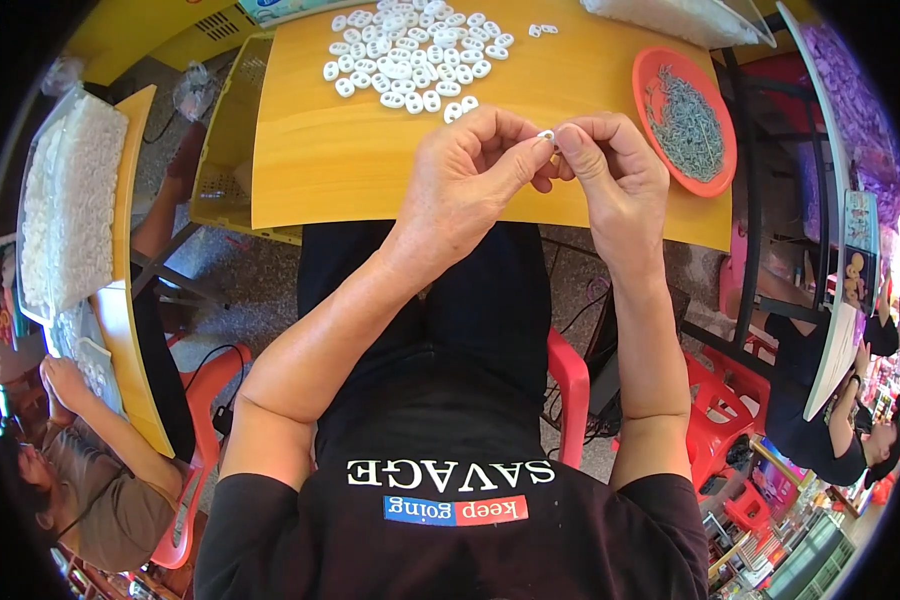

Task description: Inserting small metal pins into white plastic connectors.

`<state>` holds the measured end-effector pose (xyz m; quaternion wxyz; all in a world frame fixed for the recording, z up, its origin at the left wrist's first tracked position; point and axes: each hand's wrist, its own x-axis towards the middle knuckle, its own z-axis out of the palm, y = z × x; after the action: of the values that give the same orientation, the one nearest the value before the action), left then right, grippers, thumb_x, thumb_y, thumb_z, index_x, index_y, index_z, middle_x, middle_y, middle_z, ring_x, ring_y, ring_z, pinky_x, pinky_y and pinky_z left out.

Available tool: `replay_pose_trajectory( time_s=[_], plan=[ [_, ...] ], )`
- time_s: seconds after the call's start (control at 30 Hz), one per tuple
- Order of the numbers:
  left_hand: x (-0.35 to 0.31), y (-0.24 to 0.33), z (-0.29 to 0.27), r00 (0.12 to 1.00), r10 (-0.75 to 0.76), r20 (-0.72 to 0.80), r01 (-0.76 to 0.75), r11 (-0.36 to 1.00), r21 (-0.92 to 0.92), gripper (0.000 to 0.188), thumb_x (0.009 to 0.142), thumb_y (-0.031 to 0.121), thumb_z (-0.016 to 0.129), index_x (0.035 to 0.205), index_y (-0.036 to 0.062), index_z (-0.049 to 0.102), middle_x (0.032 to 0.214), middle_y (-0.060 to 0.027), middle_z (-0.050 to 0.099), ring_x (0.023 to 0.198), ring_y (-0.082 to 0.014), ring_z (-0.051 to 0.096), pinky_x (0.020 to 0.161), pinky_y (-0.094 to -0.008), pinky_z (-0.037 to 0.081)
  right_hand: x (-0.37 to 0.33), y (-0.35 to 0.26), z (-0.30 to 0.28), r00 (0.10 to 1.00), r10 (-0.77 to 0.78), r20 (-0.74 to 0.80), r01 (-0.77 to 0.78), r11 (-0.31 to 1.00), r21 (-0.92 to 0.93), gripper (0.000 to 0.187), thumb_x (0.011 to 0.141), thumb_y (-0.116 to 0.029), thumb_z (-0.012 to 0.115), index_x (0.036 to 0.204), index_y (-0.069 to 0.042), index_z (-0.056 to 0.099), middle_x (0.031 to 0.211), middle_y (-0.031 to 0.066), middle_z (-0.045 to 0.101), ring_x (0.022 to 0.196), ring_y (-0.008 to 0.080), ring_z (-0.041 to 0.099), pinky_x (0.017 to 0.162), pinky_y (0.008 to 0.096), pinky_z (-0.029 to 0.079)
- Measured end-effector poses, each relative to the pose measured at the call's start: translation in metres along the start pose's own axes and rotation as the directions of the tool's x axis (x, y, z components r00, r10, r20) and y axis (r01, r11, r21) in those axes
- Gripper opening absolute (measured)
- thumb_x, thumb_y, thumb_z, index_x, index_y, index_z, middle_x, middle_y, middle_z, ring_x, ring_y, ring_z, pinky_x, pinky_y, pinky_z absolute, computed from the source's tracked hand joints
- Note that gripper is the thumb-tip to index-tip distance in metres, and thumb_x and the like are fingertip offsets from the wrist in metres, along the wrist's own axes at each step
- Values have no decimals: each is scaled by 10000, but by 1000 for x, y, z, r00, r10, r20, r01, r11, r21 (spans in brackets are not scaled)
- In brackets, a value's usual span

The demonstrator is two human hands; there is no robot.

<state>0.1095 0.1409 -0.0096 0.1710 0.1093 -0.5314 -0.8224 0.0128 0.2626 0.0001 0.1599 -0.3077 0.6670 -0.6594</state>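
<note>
My left hand [468,172] and my right hand [615,175] meet over the front part of the yellow table [340,170]. Between thumb and forefinger, the left one pinches a small white plastic piece [546,135], mostly covered by the fingertips. My right thumb and fingers are pressed together against the same spot; whether they grip the piece or some smaller part is hidden. Beyond my hands lies a loose pile of white oval plastic pieces with holes [410,55]. On the right, an orange-red plastic dish [730,150] holds many small grey metal pins or screws [688,125].
Two small white bits [542,30] lie apart from the pile. A clear tub [670,20] stands at the far right. Left of the table is a yellow crate [232,120]; farther left, a person [110,470] works beside a bin of white pieces [70,200]. Another person [850,430] sits at right.
</note>
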Motion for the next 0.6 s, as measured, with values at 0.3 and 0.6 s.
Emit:
replay_pose_trajectory(
  time_s=[0.3,0.6],
  plan=[
    [4,-17,-15,998,-67,17,66,997,46,161,942,130,612,973,-27,602,835,-68,658,783,-122,632,756,-256,512,-6,15,-2,987,159,32,-158,987,-26,114,914,-98,655,911,15,641,805,21,640,710,75,585,646,213,475],
    [-15,-7,-17,985,-142,96,131,985,114,142,944,108,603,945,-35,601,803,-36,633,746,-90,605,687,-234,499,-4,-11,-16,878,-307,368,463,743,-484,92,803,4,692,819,20,602,758,132,593,651,280,602,568,333,474]
  ],
)
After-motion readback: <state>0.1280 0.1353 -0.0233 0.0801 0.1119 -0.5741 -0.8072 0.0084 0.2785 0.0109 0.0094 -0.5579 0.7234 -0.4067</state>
